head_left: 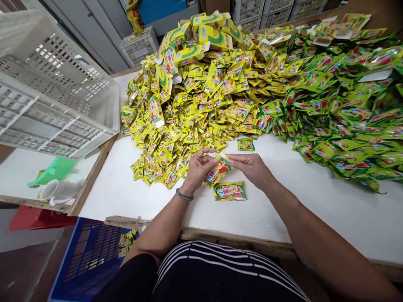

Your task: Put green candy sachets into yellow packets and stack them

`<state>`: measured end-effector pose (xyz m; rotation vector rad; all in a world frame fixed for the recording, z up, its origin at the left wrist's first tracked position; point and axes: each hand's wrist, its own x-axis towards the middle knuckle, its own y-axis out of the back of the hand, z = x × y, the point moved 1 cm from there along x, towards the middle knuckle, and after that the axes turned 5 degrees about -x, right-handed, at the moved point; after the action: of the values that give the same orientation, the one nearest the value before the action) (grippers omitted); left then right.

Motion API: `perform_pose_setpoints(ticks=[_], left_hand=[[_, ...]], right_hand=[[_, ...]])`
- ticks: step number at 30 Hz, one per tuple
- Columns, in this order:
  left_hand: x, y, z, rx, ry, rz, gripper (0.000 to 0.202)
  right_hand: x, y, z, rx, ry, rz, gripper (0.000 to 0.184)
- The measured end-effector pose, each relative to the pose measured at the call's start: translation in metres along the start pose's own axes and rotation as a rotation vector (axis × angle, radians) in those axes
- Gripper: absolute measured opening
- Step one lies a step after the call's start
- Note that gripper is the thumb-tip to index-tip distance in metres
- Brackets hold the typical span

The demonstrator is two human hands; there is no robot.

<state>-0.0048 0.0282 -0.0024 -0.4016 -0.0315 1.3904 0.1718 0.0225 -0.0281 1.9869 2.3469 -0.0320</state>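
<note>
My left hand (198,167) and my right hand (252,167) meet over the white table (283,209), both pinching one green and yellow sachet (218,171) with a red fruit print. My left wrist wears a beaded bracelet. A second green sachet (229,191) lies flat on the table just below my hands. Another single green sachet (246,144) lies a little beyond them. A big heap of yellow sachets (195,105) rises behind my left hand, and a heap of green sachets (343,96) spreads to the right.
A white perforated crate (53,84) stands tilted at the left. A white cup (52,191) and a green scoop (55,170) lie under it. A blue crate (88,256) holding a few sachets sits on the floor at lower left. More crates (273,10) stand behind.
</note>
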Motion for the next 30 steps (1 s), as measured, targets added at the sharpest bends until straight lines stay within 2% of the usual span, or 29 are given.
perform_pose_setpoints(ticks=[4, 7, 11, 14, 16, 18, 19, 20, 21, 23, 25, 26, 28, 30], left_hand=[[-0.001, 0.000, 0.003, -0.078, 0.033, 0.021, 0.057], [-0.001, 0.003, 0.006, -0.091, 0.040, 0.015, 0.058], [-0.002, 0.005, 0.007, -0.089, 0.035, 0.036, 0.060], [-0.005, 0.002, 0.004, -0.071, 0.029, 0.044, 0.060], [-0.009, -0.002, 0.002, 0.012, 0.078, -0.095, 0.056], [-0.013, -0.006, -0.001, 0.179, 0.105, -0.328, 0.048], [-0.014, -0.006, -0.002, 0.291, 0.068, -0.412, 0.043], [-0.014, -0.005, -0.003, 0.416, -0.010, -0.434, 0.038], [-0.012, -0.002, -0.003, 0.552, -0.121, -0.384, 0.032], [-0.005, 0.009, -0.001, 0.846, -0.348, -0.133, 0.026], [0.006, 0.021, 0.000, 1.128, -0.488, 0.116, 0.031], [0.013, 0.027, 0.000, 1.255, -0.524, 0.192, 0.036], [0.026, 0.037, -0.002, 1.444, -0.557, 0.255, 0.043], [0.039, 0.046, -0.005, 1.525, -0.576, 0.270, 0.037]], right_hand=[[-0.006, -0.002, -0.007, -0.193, 0.226, -0.007, 0.028], [-0.009, -0.011, -0.006, -0.295, 0.370, 0.031, 0.031], [-0.013, -0.026, -0.002, -0.293, 0.383, 0.070, 0.035], [-0.010, -0.024, 0.001, -0.230, 0.337, 0.107, 0.038], [-0.004, -0.013, 0.007, -0.289, 0.264, 0.214, 0.041], [0.006, 0.004, 0.017, -0.490, 0.181, 0.362, 0.040], [0.011, 0.012, 0.023, -0.632, 0.150, 0.411, 0.040], [0.016, 0.018, 0.029, -0.776, 0.133, 0.431, 0.041], [0.021, 0.023, 0.035, -0.907, 0.124, 0.417, 0.042], [0.026, 0.026, 0.043, -1.108, 0.137, 0.338, 0.042], [0.026, 0.020, 0.045, -1.220, 0.201, 0.236, 0.037], [0.024, 0.015, 0.044, -1.250, 0.249, 0.188, 0.035], [0.021, 0.007, 0.040, -1.273, 0.330, 0.125, 0.033], [0.019, 0.003, 0.036, -1.236, 0.355, 0.125, 0.034]])
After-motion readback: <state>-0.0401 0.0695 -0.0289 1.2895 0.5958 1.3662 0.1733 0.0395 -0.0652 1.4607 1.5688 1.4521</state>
